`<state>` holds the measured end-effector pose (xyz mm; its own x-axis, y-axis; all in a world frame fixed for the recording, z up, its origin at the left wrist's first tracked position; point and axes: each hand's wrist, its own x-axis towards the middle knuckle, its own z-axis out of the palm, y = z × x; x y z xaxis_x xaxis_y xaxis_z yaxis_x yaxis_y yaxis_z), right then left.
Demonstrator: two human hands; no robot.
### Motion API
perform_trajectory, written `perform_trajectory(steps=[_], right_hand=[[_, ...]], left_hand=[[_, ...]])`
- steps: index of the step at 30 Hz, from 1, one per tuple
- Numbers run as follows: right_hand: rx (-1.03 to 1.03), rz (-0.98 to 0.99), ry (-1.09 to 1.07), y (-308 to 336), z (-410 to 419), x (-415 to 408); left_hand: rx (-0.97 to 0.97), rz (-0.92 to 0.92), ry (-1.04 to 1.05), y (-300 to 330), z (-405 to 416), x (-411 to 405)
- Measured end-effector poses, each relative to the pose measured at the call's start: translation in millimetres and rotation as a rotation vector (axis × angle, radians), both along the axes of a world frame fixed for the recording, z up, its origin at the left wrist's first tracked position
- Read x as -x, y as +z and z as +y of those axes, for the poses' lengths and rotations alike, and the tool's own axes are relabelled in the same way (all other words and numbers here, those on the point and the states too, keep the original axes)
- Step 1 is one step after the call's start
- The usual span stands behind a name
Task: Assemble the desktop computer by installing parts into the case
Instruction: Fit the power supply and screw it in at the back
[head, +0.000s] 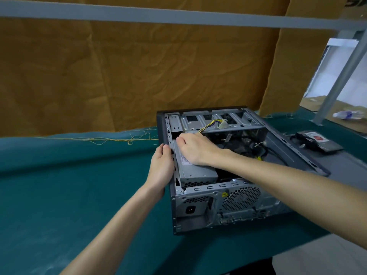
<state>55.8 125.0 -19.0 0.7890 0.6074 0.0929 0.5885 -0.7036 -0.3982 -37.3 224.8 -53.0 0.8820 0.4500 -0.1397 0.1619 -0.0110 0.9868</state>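
The open case (pixel 228 197) is laid on its side near the table's (pixel 59 195) right edge. The power supply (pixel 195 171) is pressed into its corner bay by the right hand (pixel 195 148), fingers (pixel 181 140) curled over its top, presumably for seating. The case is steadied by the left hand (pixel 161 165), fingers straight against its wall. The supply's label cannot be read.

Left forearm extended forward from lower left, left hand (pixel 161 165) upright with palm facing right and straight fingers pressed flat against a vertical surface; right forearm crossing in from the right edge, right hand (pixel 195 148) palm-down, fingers bent downward at the tips, contents of grip unclear.
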Motion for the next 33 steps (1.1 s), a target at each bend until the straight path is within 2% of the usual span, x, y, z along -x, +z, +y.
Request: perform_trajectory(steps=[4, 12, 17, 19, 22, 23, 29, 33], right_hand=[[0.012, -0.141, -0.032, -7.0, -8.4, 3.6], [-0.032, -0.106, -0.055, 1.3, -4.2, 4.4], [-0.147, 0.099, -0.270, -4.7, -15.7, 2.2], [-0.157, 0.299, -0.386, -4.8, -19.3, 0.7], [-0.417, 0.707, -0.443, -8.2, -16.7, -2.3], [-0.494, 0.775, -0.451, -8.2, -15.1, -2.1], [-0.531, 0.800, -0.470, -5.3, -12.1, -8.0], [-0.549, 0.691, -0.475, -4.8, -7.3, -14.5]], left_hand=[[-0.005, -0.023, 0.020, 1.0, -1.3, 1.5], [0.011, -0.022, -0.048, 3.1, -3.3, 5.8], [-0.003, -0.040, -0.104, 4.2, -3.6, 12.4], [0.004, -0.046, -0.115, 2.6, -3.4, 11.9], [0.012, -0.057, -0.117, 0.2, -3.8, 9.4], [0.018, -0.057, -0.117, -0.3, -4.0, 8.2], [0.066, -0.091, -0.094, -1.0, -4.5, 6.5], [0.086, -0.106, -0.084, -5.1, -3.4, 4.3]])
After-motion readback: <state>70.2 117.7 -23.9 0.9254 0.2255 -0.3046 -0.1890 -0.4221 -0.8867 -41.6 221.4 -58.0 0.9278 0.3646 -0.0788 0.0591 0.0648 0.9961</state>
